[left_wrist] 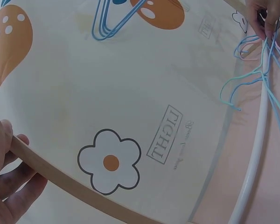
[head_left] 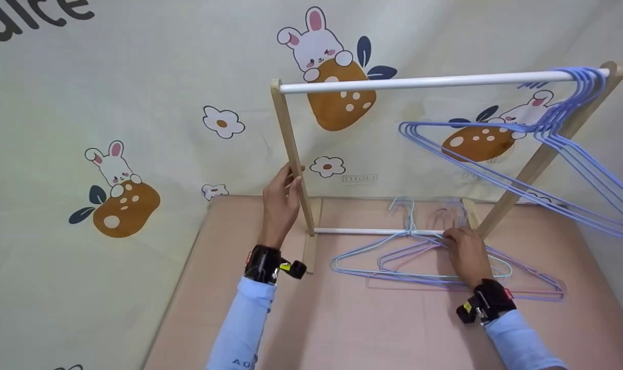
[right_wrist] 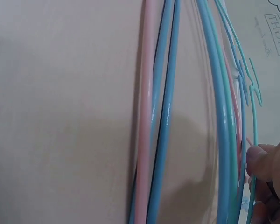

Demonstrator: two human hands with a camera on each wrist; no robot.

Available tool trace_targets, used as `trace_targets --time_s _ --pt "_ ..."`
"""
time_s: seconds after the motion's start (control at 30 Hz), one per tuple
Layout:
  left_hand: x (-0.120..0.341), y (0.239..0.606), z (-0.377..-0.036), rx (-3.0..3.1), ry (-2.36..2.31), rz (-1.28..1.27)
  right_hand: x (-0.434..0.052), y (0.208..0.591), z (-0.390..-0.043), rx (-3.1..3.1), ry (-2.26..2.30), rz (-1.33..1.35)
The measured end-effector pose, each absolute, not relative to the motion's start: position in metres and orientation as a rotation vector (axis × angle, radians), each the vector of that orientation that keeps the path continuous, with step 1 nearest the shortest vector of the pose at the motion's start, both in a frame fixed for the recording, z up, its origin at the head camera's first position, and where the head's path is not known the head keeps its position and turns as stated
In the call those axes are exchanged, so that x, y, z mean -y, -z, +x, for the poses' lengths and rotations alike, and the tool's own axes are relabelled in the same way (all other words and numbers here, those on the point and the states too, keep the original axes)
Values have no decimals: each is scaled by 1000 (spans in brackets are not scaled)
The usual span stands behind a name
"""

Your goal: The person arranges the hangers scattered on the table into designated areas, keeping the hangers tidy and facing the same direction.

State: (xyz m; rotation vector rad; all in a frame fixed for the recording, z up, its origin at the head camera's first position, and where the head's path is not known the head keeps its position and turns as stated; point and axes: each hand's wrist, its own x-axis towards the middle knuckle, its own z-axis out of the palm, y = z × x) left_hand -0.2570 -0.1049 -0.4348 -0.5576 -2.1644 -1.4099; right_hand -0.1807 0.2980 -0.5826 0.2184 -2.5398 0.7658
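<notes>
My left hand [head_left: 281, 205] holds the left wooden upright [head_left: 290, 139] of a small clothes rack, fingers behind it. At the rack's lower white bar [head_left: 352, 231], my right hand [head_left: 468, 254] is over a bunch of wire hangers. In the right wrist view its thumb and fingers pinch a thin hanger wire [right_wrist: 253, 121] that looks mint green. A mint hanger [head_left: 411, 221] lies with blue and pink hangers across the lower bar and the table. Several blue hangers [head_left: 581, 97] hang bunched at the right end of the top rail [head_left: 424, 82].
The rack's right upright [head_left: 527, 164] leans outward behind the hanging blue hangers. A pink-toned tabletop [head_left: 383, 329] lies beneath the rack. Behind it stands a pale cloth backdrop [head_left: 177, 92] printed with rabbits, fruit and flowers.
</notes>
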Motion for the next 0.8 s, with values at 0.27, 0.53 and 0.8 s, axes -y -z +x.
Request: trace_targets --time_s 0.27,0.53,0.8 --pt "106 434 -258 2153 1402 -554 -296 568 -180 2499 -798 257" --pt "105 436 -259 2112 1438 -578 -294 554 -178 2424 -841 294" --pt "104 436 -258 2160 1421 -549 -292 542 -173 2368 -853 341"
